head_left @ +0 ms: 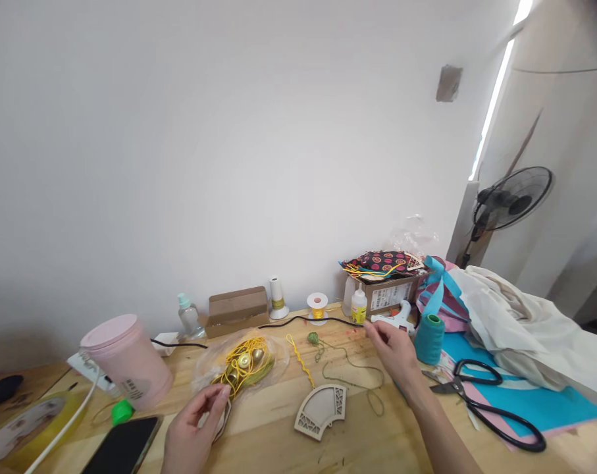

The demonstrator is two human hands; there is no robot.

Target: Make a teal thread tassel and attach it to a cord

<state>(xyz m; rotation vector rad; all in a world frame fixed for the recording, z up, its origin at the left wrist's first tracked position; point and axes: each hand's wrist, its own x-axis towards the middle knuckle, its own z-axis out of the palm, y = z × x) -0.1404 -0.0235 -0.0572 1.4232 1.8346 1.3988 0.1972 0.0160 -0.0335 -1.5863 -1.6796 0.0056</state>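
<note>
My left hand (pixel 199 424) is closed in a pinch at the front left. Partly hidden behind its fingers is a pale flat piece with a dark edge (pixel 224 421); I cannot tell whether the hand holds it. Just beyond lies a clear plastic bag (pixel 204 364) with yellow cords (pixel 253 347) and gold bells (pixel 245 360). My right hand (pixel 394 349) is raised over the table's right side, thumb and fingertips together; anything between them is too small to see. Between the hands rests a fan-shaped wooden piece (pixel 322 409) with a twisted yellow cord loop (pixel 301 359). Green thread (pixel 352 367) trails beside it.
Black-handled scissors (pixel 476 395), a teal thread cone (pixel 430 339) and white cloth (pixel 520 322) are on the right. A glue gun (pixel 397 318), glue bottle (pixel 358 306) and yellow spool (pixel 317 307) stand behind. A pink canister (pixel 128 362), phone (pixel 123 447) and tape roll (pixel 29 428) are left.
</note>
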